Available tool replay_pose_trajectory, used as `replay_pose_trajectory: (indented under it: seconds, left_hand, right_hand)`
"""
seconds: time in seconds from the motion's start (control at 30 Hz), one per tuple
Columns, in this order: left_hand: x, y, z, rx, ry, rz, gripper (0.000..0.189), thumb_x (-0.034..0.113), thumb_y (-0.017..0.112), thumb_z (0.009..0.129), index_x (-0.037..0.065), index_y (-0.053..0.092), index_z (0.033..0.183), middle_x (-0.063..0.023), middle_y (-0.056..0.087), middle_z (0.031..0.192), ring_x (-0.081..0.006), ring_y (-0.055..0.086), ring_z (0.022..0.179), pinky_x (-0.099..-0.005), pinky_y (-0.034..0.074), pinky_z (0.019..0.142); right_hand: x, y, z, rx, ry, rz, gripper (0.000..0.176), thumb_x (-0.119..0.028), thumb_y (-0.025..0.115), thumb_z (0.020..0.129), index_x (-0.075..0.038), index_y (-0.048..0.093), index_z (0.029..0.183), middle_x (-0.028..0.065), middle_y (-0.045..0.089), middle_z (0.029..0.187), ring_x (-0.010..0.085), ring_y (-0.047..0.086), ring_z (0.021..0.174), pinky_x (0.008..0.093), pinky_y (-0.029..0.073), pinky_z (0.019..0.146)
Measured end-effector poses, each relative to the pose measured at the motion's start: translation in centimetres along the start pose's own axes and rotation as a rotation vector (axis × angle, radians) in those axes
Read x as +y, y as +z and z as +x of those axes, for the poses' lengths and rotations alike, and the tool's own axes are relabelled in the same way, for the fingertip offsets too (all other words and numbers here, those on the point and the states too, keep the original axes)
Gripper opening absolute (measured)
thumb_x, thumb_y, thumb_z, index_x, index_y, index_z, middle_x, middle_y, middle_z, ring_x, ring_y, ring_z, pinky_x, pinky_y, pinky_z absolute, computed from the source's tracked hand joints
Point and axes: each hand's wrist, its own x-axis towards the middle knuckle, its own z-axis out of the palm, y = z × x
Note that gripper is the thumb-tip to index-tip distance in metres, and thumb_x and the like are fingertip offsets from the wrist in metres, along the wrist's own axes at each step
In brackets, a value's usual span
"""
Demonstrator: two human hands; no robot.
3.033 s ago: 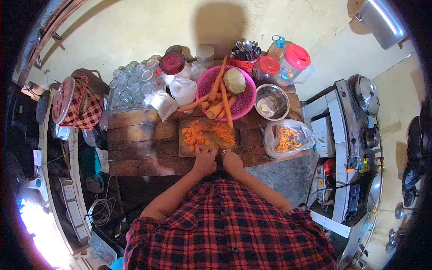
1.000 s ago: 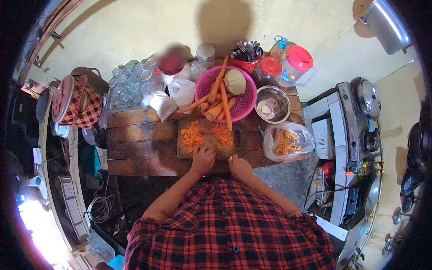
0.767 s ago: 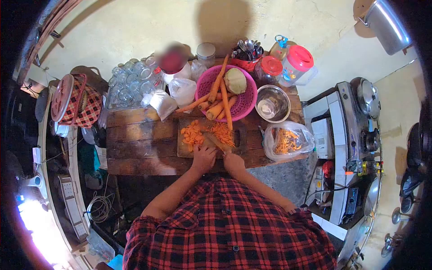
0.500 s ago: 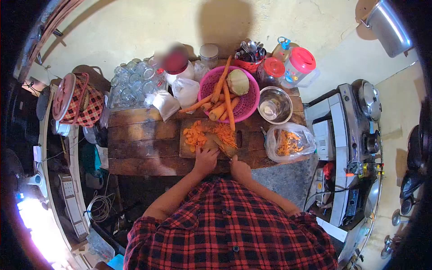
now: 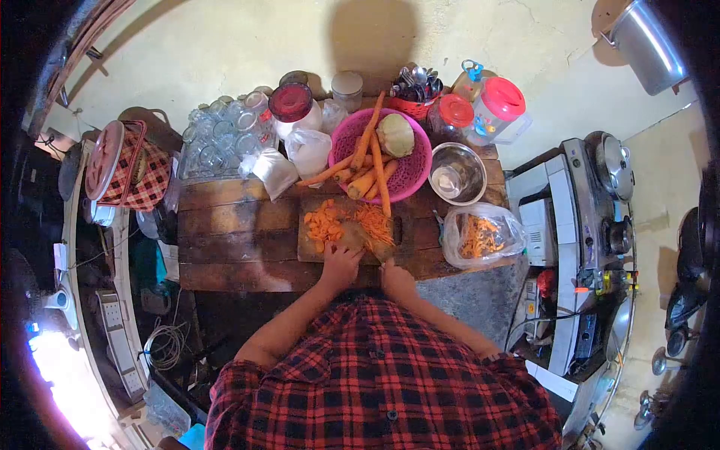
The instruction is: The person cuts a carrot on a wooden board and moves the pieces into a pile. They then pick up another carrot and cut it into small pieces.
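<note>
The right hand (image 5: 398,282) is closed around the handle of a knife (image 5: 375,248), its blade slanting forward and left; the left hand (image 5: 341,267), just beside it but apart, rests its fingers at the cutting board's (image 5: 310,253) near edge, and whether they pinch anything cannot be told. Carrot slices (image 5: 322,223) lie ahead of the left hand, fine carrot strips (image 5: 373,222) ahead of the right. Clean cutting here probably calls for curled left fingertips, short even strokes and the two heaps kept separate. Beneath is a worn plank table (image 5: 240,259); beyond the hands stands a pink basket (image 5: 426,163) of whole carrots (image 5: 362,185), and far to their right a stove (image 5: 580,196).
</note>
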Motion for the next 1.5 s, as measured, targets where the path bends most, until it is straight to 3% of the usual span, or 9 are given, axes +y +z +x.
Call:
replay_pose_trajectory:
  seconds: [0.23,0.63,0.8,0.9,1.07,1.5]
  left_hand:
    - [0.0,-0.2,0.1,-0.027,-0.006,0.028,0.033,0.013,0.059,0.072,0.012,0.065,0.104,0.0009,0.060,0.104,-0.0220,0.051,0.095,-0.0491,0.033,0.088]
    - [0.2,0.3,0.1,0.041,-0.020,0.034,0.032,0.014,0.055,0.072,0.012,0.066,0.102,0.0016,0.062,0.099,-0.0226,0.048,0.101,-0.0539,0.027,0.092]
    - [0.4,0.2,0.0,0.066,-0.014,0.079,0.032,0.014,0.056,0.071,0.012,0.066,0.102,0.0026,0.062,0.099,-0.0229,0.049,0.100,-0.0547,0.026,0.093]
    - [0.3,-0.1,-0.2,0.030,-0.027,0.017,0.032,0.015,0.056,0.071,0.012,0.066,0.101,0.0021,0.061,0.098,-0.0233,0.049,0.100,-0.0551,0.027,0.092]
    - [0.2,-0.7,0.1,0.022,-0.003,0.032,0.031,0.013,0.056,0.072,0.013,0.066,0.101,0.0009,0.060,0.098,-0.0229,0.049,0.100,-0.0565,0.027,0.093]
    - [0.2,-0.2,-0.2,-0.010,-0.012,0.015,0.033,0.011,0.057,0.069,0.009,0.066,0.100,0.0011,0.060,0.102,-0.0221,0.049,0.097,-0.0534,0.030,0.089]
  right_hand:
    - [-0.3,-1.8,0.7,0.022,-0.112,-0.033,0.033,-0.031,0.045,0.091,0.001,0.046,0.095,0.0261,0.062,0.077,0.0437,0.061,0.073,0.0527,0.048,0.066]
    - [-0.4,-1.1,0.9,0.018,-0.103,-0.005,0.033,-0.031,0.045,0.090,0.001,0.046,0.096,0.0262,0.062,0.076,0.0439,0.061,0.073,0.0526,0.049,0.064]
    - [-0.5,-0.5,0.4,0.011,-0.067,0.013,0.034,-0.031,0.045,0.091,0.002,0.046,0.102,0.0249,0.063,0.079,0.0399,0.063,0.074,0.0479,0.052,0.063]
    - [-1.2,0.0,2.2,0.043,-0.117,0.033,0.033,-0.031,0.046,0.090,0.002,0.047,0.097,0.0276,0.061,0.077,0.0440,0.061,0.074,0.0527,0.048,0.066]
    - [-0.5,-0.3,0.1,0.011,-0.061,0.029,0.034,-0.031,0.045,0.091,0.003,0.047,0.096,0.0268,0.061,0.076,0.0432,0.061,0.074,0.0524,0.049,0.064]
    - [-0.3,1.0,0.1,0.049,-0.025,0.031,0.031,-0.028,0.046,0.090,0.003,0.047,0.095,0.0255,0.062,0.075,0.0416,0.062,0.072,0.0503,0.049,0.062]
